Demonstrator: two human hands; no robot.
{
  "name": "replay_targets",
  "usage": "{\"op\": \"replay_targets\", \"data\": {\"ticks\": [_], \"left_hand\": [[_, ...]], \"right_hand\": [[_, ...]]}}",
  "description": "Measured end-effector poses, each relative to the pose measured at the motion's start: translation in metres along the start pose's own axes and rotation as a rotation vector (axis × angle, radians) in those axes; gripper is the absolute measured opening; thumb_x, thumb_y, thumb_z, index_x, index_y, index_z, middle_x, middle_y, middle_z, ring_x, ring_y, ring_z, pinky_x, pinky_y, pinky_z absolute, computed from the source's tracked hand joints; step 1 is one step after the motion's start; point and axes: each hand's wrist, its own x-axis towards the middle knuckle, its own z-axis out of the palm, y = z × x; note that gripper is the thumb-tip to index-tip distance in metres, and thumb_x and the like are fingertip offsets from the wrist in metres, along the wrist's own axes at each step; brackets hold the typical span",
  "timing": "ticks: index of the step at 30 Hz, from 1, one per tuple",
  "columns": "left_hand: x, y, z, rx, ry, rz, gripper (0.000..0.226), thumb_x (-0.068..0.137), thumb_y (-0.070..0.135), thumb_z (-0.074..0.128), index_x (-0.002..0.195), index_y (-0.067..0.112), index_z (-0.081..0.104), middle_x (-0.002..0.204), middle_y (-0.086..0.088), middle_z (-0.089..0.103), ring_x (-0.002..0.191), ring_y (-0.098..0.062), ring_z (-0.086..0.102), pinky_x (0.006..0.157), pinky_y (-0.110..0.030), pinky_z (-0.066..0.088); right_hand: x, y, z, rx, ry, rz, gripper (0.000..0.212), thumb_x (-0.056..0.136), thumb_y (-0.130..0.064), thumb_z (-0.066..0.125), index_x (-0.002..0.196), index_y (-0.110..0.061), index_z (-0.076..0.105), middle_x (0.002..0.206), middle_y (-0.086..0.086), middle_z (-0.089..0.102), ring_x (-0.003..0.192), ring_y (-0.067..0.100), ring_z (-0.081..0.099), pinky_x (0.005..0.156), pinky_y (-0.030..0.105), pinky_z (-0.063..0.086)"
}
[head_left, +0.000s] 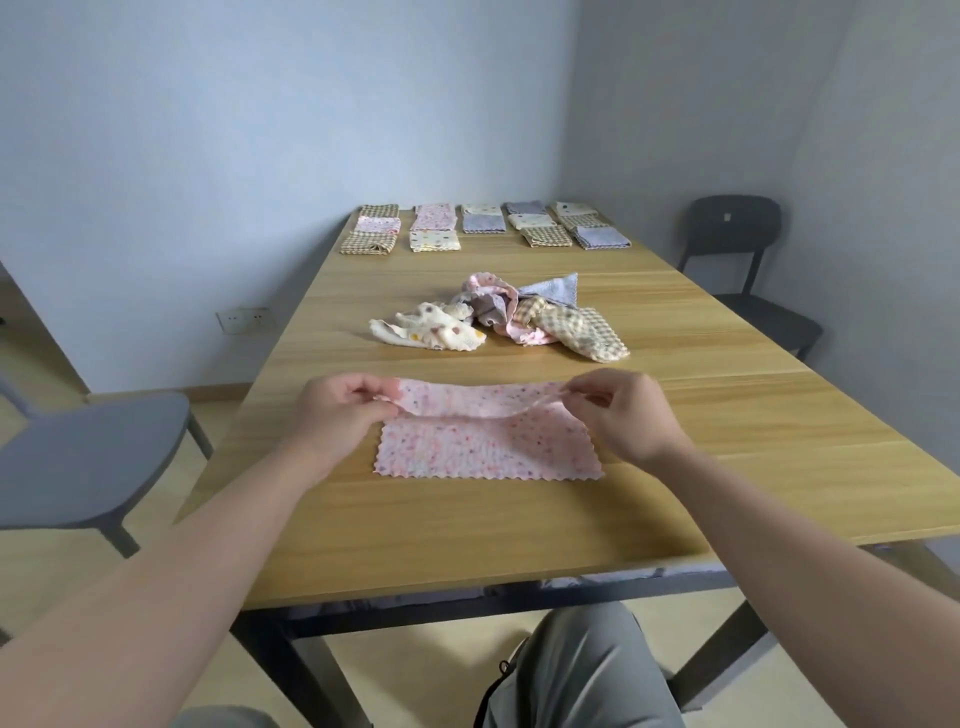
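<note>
Pink cloth mid-fold, lying near the table edge
Left hand at 9 o'clock and right hand at 3 o'clock pinch its lifted far corners; an uneven pull would likely skew the fold. Loose pile beyond, at 12.

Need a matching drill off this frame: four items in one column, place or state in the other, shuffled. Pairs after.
Things
1. pink cloth
2. cloth heap
3. folded cloths
4. black chair

Places or states
A. in rows at the far end of the table
B. near the front edge, its far edge lifted and pinched by the left hand and right hand
C. right of the table, by the wall
D. mid-table, crumpled

Pairs: 1-B, 2-D, 3-A, 4-C
</note>
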Motion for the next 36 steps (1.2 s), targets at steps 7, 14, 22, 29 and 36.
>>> {"op": "replay_targets", "data": {"ticks": [7, 14, 22, 29, 36], "left_hand": [[-0.035, -0.012, -0.002, 0.098, -0.064, 0.133, 0.02, 0.082, -0.006, 0.074, 0.079, 0.013, 0.076, 0.109, 0.01, 0.073, 0.098, -0.002, 0.07, 0.086, -0.024, 0.055], [-0.034, -0.02, -0.004, 0.154, -0.079, 0.161, 0.036, 0.08, -0.007, 0.072, 0.072, 0.028, 0.076, 0.109, 0.014, 0.072, 0.104, -0.005, 0.068, 0.094, -0.036, 0.056], [-0.037, -0.019, -0.007, 0.22, -0.092, 0.169, 0.029, 0.077, -0.003, 0.072, 0.068, 0.024, 0.074, 0.11, 0.017, 0.071, 0.106, -0.004, 0.066, 0.098, -0.037, 0.055], [-0.038, -0.017, -0.005, 0.309, -0.107, 0.138, 0.02, 0.078, -0.002, 0.069, 0.069, 0.016, 0.072, 0.11, 0.021, 0.069, 0.099, -0.012, 0.069, 0.09, -0.045, 0.057], [-0.041, -0.014, -0.001, 0.533, -0.107, 0.219, 0.019, 0.083, 0.004, 0.064, 0.067, 0.015, 0.062, 0.108, 0.023, 0.065, 0.096, 0.007, 0.059, 0.068, -0.011, 0.038]], "right_hand": [[-0.038, 0.02, 0.007, -0.181, 0.022, -0.19, 0.015, 0.086, -0.017, 0.076, 0.099, -0.012, 0.081, 0.106, -0.006, 0.073, 0.094, 0.006, 0.067, 0.083, 0.003, 0.046], [-0.048, 0.02, 0.016, -0.215, 0.097, -0.415, 0.007, 0.08, -0.004, 0.077, 0.086, -0.007, 0.078, 0.096, 0.002, 0.07, 0.081, 0.015, 0.067, 0.074, 0.018, 0.053], [-0.052, 0.018, 0.017, -0.263, 0.086, -0.47, 0.003, 0.082, -0.009, 0.072, 0.083, -0.006, 0.073, 0.093, 0.003, 0.065, 0.076, 0.023, 0.064, 0.064, 0.039, 0.057], [-0.051, 0.012, 0.016, -0.282, 0.076, -0.455, 0.025, 0.083, -0.028, 0.054, 0.077, -0.009, 0.069, 0.085, -0.003, 0.06, 0.067, 0.017, 0.056, 0.055, 0.034, 0.051], [-0.052, 0.009, 0.015, -0.339, 0.062, -0.441, 0.024, 0.077, -0.033, 0.05, 0.07, -0.013, 0.063, 0.073, -0.011, 0.05, 0.058, 0.014, 0.048, 0.05, 0.025, 0.038]]}}
